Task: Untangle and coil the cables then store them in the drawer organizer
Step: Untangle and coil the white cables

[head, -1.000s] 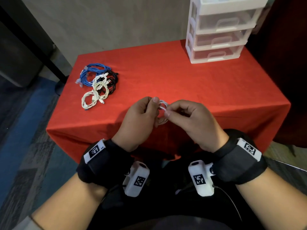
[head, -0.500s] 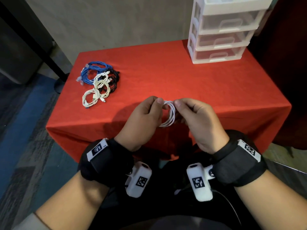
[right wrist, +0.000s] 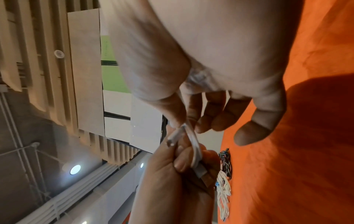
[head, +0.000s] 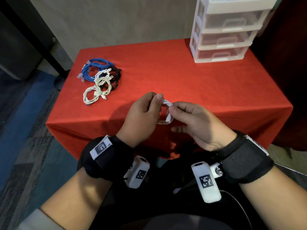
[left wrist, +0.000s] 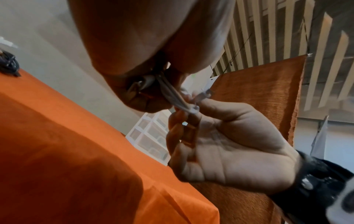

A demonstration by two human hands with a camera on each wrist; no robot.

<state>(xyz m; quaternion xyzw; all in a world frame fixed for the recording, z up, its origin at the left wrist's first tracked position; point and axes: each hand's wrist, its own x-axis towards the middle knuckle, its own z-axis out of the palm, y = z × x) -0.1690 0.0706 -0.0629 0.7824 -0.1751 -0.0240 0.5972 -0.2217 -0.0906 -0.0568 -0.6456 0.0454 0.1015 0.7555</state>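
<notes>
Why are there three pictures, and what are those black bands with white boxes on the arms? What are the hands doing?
There is no robot here, just a person with small cameras strapped on. One picture comes from a camera on the head, looking down. The other two come from the white boxes on the wrists, looking along each hand, so everything there looks tilted and very close.

The left hand and the right hand both pinch a small white cable wound into a loop, held above the near edge of the red table. On the table's far left lies a pile of cables: blue, black and white ones, already in loops. At the far right stands a white drawer organizer with its see-through drawers closed.
</notes>
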